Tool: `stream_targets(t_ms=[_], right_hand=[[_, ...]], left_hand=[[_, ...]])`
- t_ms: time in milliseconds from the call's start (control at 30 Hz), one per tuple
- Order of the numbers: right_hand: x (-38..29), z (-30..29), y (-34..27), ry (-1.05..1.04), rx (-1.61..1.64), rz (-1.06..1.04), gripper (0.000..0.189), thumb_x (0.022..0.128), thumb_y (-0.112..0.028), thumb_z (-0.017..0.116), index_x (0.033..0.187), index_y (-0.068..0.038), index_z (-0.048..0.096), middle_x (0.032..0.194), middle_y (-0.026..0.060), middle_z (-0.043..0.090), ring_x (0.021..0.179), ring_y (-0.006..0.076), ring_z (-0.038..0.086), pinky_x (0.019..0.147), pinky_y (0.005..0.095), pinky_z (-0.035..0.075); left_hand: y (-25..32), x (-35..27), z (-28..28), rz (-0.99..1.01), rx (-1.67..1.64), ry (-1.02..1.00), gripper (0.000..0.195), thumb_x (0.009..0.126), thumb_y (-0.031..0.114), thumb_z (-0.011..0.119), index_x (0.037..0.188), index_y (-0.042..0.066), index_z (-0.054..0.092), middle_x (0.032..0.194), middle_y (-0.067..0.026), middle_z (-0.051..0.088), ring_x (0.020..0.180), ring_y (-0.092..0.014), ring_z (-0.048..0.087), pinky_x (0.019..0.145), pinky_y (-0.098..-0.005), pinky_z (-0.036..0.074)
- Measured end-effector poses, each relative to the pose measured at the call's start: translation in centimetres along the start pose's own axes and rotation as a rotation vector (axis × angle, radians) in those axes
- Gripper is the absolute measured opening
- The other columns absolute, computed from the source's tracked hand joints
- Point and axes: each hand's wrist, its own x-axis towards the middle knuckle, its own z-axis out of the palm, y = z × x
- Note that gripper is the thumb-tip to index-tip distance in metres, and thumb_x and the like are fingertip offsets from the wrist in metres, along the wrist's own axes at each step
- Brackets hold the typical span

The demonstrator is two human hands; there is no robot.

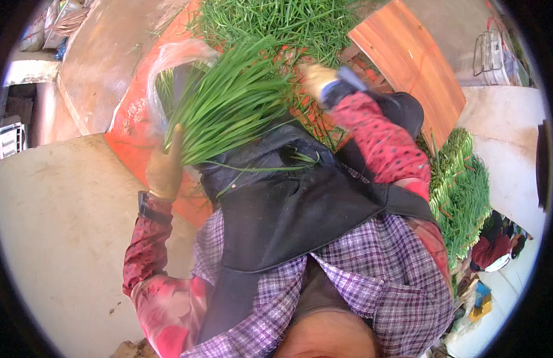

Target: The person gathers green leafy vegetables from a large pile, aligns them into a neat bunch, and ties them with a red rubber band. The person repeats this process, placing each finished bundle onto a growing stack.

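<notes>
My left hand (165,168), in a tan glove, is closed around the lower ends of a bunch of long green leafy stalks (240,103), which look like Chinese chives. The bunch fans out over my black apron (294,201) and the orange sheet (137,121). My right hand (319,79), gloved and blurred, is beyond my lap at the near side of a heap of loose green stalks (276,22); its fingers are too blurred to read. A clear plastic bag (158,85) stands open behind the held bunch, with green stalks inside. A few loose stalks lie on my apron.
A wood-grain board (410,58) lies tilted at the upper right. Stacked, tied green bundles (464,197) are at my right. Another person (491,250) is at the far right edge, near a blue and yellow box (482,302). A white crate (491,58) stands at the upper right.
</notes>
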Motion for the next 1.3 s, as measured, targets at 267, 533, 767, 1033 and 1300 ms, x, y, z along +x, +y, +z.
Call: stream_targets(t_ms=[267, 533, 767, 1033, 1300], right_hand=[[-3.1, 0.0, 6.7, 0.15, 0.564, -0.158, 0.035, 0.095, -0.044, 0.055, 0.107, -0.015, 0.071, 0.107, 0.0107, 0.07, 0.102, 0.0323, 0.065, 0.088, 0.0408, 0.052], [-5.3, -0.6, -3.9, 0.307, 0.471, -0.325, 0.024, 0.089, -0.03, 0.066, 0.108, -0.016, 0.072, 0.098, 0.01, 0.07, 0.097, 0.0309, 0.065, 0.084, 0.0421, 0.053], [-5.9, 0.9, -8.8, 0.349, 0.216, -0.542, 0.021, 0.089, -0.036, 0.063, 0.097, -0.022, 0.075, 0.086, 0.0097, 0.07, 0.087, 0.0316, 0.067, 0.078, 0.0456, 0.052], [-2.4, -1.7, -9.1, 0.309, 0.23, -0.494, 0.023, 0.088, -0.03, 0.059, 0.08, -0.012, 0.072, 0.08, 0.0137, 0.07, 0.077, 0.0314, 0.068, 0.071, 0.0439, 0.053], [-1.0, -9.0, -8.6, 0.106, 0.607, -0.443, 0.026, 0.087, -0.037, 0.065, 0.095, -0.013, 0.07, 0.094, 0.0125, 0.071, 0.094, 0.0337, 0.067, 0.083, 0.0429, 0.052]], left_hand=[[-1.1, -1.5, 0.7, -0.081, -0.013, -0.16, 0.096, 0.079, 0.013, 0.073, 0.158, 0.032, 0.021, 0.094, -0.0178, 0.059, 0.078, -0.038, 0.062, 0.062, -0.0479, 0.051], [0.4, -2.8, 1.1, -0.19, 0.026, -0.26, 0.091, 0.084, 0.005, 0.065, 0.158, 0.03, 0.018, 0.089, -0.0192, 0.06, 0.076, -0.039, 0.062, 0.062, -0.0478, 0.051], [0.9, -2.6, 1.4, -0.081, 0.005, -0.038, 0.093, 0.08, -0.001, 0.061, 0.159, 0.027, 0.022, 0.074, -0.0103, 0.054, 0.055, -0.025, 0.055, 0.044, -0.0399, 0.042], [1.6, 1.4, 0.5, -0.181, 0.025, 0.133, 0.079, 0.086, 0.005, 0.06, 0.155, 0.032, 0.031, 0.078, -0.0123, 0.055, 0.058, -0.029, 0.057, 0.048, -0.0413, 0.044], [1.3, 5.0, 1.1, -0.152, 0.132, 0.065, 0.08, 0.086, 0.004, 0.058, 0.154, 0.037, 0.032, 0.074, -0.0095, 0.054, 0.056, -0.025, 0.057, 0.045, -0.0404, 0.047]])
